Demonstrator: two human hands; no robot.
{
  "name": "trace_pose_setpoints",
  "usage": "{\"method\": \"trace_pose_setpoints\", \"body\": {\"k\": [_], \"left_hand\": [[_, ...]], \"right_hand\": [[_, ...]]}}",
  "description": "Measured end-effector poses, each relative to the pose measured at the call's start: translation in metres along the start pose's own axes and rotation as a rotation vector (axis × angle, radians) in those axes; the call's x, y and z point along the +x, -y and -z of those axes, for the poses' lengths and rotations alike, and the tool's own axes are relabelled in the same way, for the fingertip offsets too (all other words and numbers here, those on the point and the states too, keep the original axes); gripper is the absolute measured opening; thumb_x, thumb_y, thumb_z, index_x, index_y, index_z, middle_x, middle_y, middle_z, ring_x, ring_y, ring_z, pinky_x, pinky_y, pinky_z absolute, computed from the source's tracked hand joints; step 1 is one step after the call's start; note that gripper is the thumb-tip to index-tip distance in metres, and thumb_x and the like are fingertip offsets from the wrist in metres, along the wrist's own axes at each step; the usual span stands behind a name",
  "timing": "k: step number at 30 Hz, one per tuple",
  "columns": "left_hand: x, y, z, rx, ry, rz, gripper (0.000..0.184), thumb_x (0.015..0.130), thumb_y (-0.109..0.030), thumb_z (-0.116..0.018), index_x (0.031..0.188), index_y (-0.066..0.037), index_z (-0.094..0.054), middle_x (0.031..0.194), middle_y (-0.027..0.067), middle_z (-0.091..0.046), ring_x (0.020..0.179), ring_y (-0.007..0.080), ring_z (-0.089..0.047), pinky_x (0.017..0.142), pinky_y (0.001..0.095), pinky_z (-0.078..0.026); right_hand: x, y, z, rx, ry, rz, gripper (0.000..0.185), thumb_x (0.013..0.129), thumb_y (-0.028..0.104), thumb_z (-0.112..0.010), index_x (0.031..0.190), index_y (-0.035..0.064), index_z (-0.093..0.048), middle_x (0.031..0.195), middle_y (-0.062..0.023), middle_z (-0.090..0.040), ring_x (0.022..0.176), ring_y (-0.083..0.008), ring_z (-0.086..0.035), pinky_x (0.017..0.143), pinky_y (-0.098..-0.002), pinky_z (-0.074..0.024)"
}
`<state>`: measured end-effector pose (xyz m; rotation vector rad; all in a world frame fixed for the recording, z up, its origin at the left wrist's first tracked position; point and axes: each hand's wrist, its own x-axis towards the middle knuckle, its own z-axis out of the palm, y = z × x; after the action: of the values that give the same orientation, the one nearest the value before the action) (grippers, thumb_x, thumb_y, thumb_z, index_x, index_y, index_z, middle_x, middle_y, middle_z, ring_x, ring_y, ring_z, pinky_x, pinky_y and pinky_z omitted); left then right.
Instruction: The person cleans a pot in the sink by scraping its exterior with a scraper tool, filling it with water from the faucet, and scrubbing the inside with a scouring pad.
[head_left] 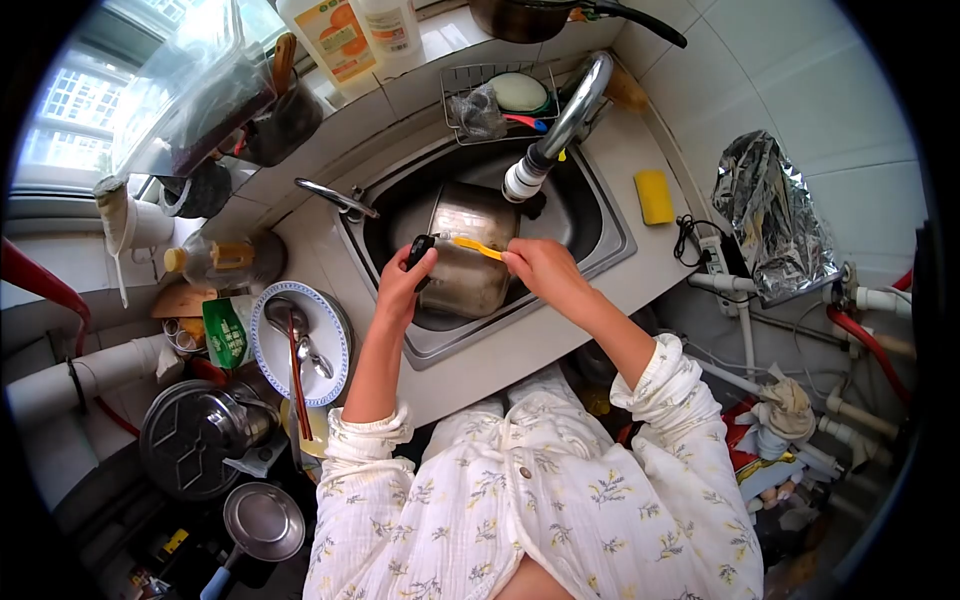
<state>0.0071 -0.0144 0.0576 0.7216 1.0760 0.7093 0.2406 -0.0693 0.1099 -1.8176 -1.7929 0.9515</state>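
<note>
Scrubbing looks to be the step in hand, done over the grey stainless-steel sink (621,238) at twelve o'clock from your waist. Within its basin sits the boxy, silvery metal pot (465,282), directly between your hands, while the curved chrome faucet (578,105) reaches over toward its one-thirty side. Your right hand (548,272), near three o'clock of the pot, and your left hand (400,285), near eight, are both occupied. Your left fingers curl snugly around a short, rounded black handle (421,244); you seem to be bracing it. Your right thumb and fingers pinch the end of a slim yellow plastic brush (480,247), with no gap showing. Its head points toward nine o'clock, near the handle; whether it touches is too small to tell. The next move probably calls for a firm left hold and short, controlled right-hand strokes.
</note>
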Motion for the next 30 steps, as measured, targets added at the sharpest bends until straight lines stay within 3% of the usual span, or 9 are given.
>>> {"method": "trace_pose_setpoints", "body": {"k": [12, 18, 21, 25, 27, 30], "left_hand": [[-0.005, 0.006, 0.000, 0.020, -0.010, 0.005, 0.041, 0.076, -0.026, -0.075, 0.104, -0.004, -0.055, 0.088, -0.0023, -0.053, 0.079, 0.0056, -0.048, 0.070, 0.0208, -0.038], [-0.004, 0.005, -0.003, -0.009, -0.008, 0.011, 0.046, 0.075, -0.024, -0.076, 0.109, -0.001, -0.054, 0.091, -0.0013, -0.054, 0.083, 0.0064, -0.048, 0.074, 0.0208, -0.038], [-0.011, 0.005, -0.005, 0.031, -0.034, 0.001, 0.050, 0.075, -0.024, -0.076, 0.112, 0.000, -0.052, 0.093, -0.0005, -0.054, 0.084, 0.0074, -0.049, 0.076, 0.0207, -0.038], [-0.011, 0.007, -0.004, 0.014, -0.033, 0.001, 0.049, 0.076, -0.022, -0.076, 0.112, 0.000, -0.052, 0.094, 0.0002, -0.055, 0.086, 0.0079, -0.050, 0.077, 0.0212, -0.039], [-0.014, 0.006, -0.007, -0.010, -0.035, 0.007, 0.048, 0.076, -0.021, -0.075, 0.112, 0.000, -0.052, 0.094, 0.0006, -0.056, 0.086, 0.0081, -0.051, 0.077, 0.0214, -0.040], [-0.015, 0.009, -0.005, -0.039, -0.021, -0.005, 0.045, 0.076, -0.020, -0.075, 0.111, -0.001, -0.052, 0.095, 0.0011, -0.057, 0.087, 0.0084, -0.053, 0.078, 0.0214, -0.041]], "right_hand": [[0.002, 0.006, 0.000, -0.075, 0.015, -0.014, 0.019, 0.083, 0.021, -0.057, 0.075, 0.0049, -0.061, 0.070, -0.0155, -0.060, 0.069, -0.0364, -0.058, 0.060, -0.0464, -0.0442], [0.012, 0.016, 0.000, -0.140, -0.030, 0.091, 0.020, 0.084, 0.021, -0.057, 0.072, 0.0040, -0.058, 0.067, -0.0156, -0.059, 0.067, -0.0374, -0.057, 0.059, -0.0468, -0.0438], [-0.007, 0.004, 0.004, -0.053, -0.009, 0.002, 0.019, 0.086, 0.018, -0.056, 0.074, 0.0024, -0.056, 0.067, -0.0170, -0.056, 0.066, -0.0377, -0.055, 0.058, -0.0446, -0.0424], [-0.009, 0.019, 0.006, -0.042, -0.083, 0.139, 0.009, 0.085, 0.012, -0.056, 0.088, 0.0047, -0.058, 0.078, -0.0154, -0.058, 0.067, -0.0368, -0.055, 0.060, -0.0438, -0.0439], [-0.009, 0.027, 0.003, -0.053, -0.170, 0.222, 0.016, 0.084, 0.008, -0.055, 0.099, 0.0074, -0.060, 0.083, -0.0142, -0.058, 0.067, -0.0354, -0.055, 0.060, -0.0419, -0.0449], [-0.018, 0.038, 0.008, -0.181, -0.069, 0.219, 0.036, 0.081, 0.003, -0.055, 0.116, 0.0121, -0.057, 0.082, -0.0115, -0.054, 0.065, -0.0303, -0.057, 0.057, -0.0378, -0.0463]]}}
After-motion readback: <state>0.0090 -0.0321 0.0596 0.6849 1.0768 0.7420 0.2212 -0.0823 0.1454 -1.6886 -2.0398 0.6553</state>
